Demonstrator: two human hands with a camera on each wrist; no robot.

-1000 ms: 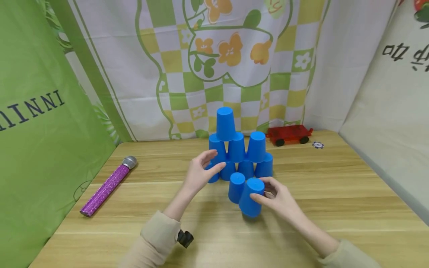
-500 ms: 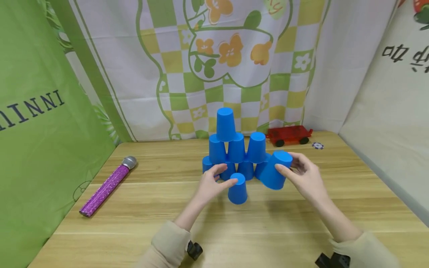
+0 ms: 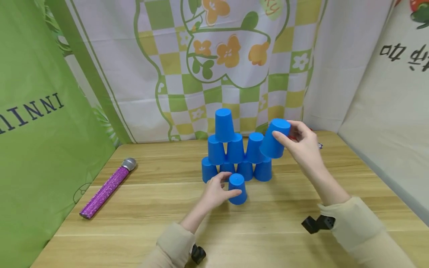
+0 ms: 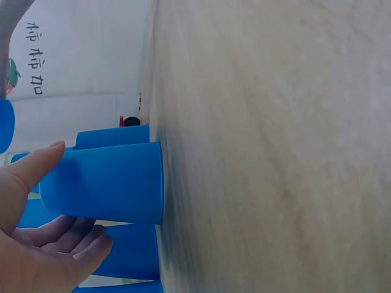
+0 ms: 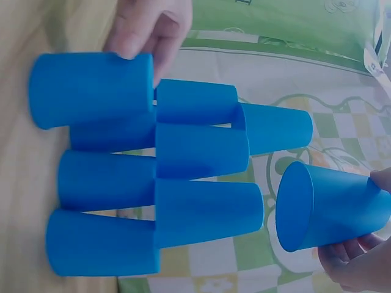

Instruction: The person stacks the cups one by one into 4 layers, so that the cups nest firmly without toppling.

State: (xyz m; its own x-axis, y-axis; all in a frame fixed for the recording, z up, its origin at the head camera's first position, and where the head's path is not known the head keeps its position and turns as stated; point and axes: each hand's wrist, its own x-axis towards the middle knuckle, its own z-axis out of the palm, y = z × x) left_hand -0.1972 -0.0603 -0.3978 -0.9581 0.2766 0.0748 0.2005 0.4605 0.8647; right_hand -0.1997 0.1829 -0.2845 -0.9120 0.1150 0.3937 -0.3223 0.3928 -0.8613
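Observation:
Pinched between thumb and fingers of my right hand (image 3: 306, 145), a blue cup (image 3: 273, 139) hangs mouth down in the air, close by the right end of the stack's middle row. In the right wrist view this raised cup (image 5: 342, 201) tilts, with its open mouth showing. My left hand (image 3: 214, 191) has its thumb and fingers around a single blue cup (image 3: 237, 182) standing upside down on the table in front. Behind it rises a stack of upturned blue cups: several in the bottom row (image 3: 263, 170), three in the middle row (image 3: 216, 150), one top cup (image 3: 223, 124) at the left.
A purple glitter microphone (image 3: 108, 190) lies at the left of the wooden table (image 3: 151, 230). Mostly hidden behind my right hand are a red toy cart and a chip (image 3: 320, 145). Patterned cloth (image 3: 187, 93) hangs along the table's back edge.
My right hand has lifted its cup from beside the front cup, moving right, then up to the stack's middle level. My left hand has come from the stack down to the front cup.

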